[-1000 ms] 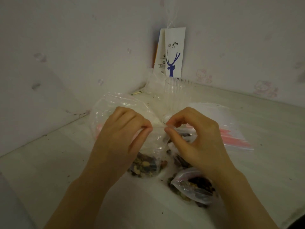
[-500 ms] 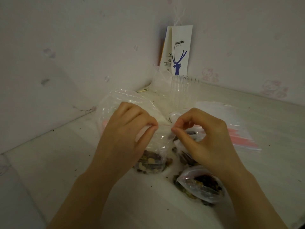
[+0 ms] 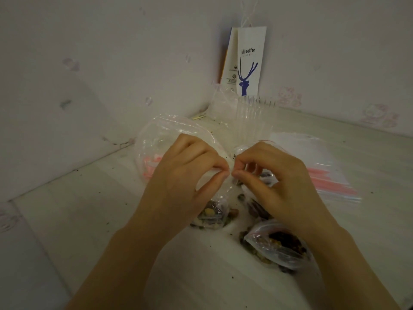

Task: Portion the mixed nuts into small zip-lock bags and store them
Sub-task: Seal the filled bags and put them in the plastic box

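A small zip-lock bag with mixed nuts in its bottom hangs upright over the white table. My left hand pinches its top edge between thumb and fingers. My right hand pinches the same edge just to the right, so the fingertips of both hands nearly meet. A second filled small bag lies on the table below my right wrist. More nuts in plastic show under my right hand, partly hidden.
A large clear bag with pink strips lies behind my left hand. A stack of flat zip-lock bags lies at the right. Clear plastic cups and a white coffee paper bag stand in the wall corner. Crumbs dot the table.
My two hands have moved closer together along the bag's top edge, with the gap between the fingertips almost gone. The view has shifted slightly.
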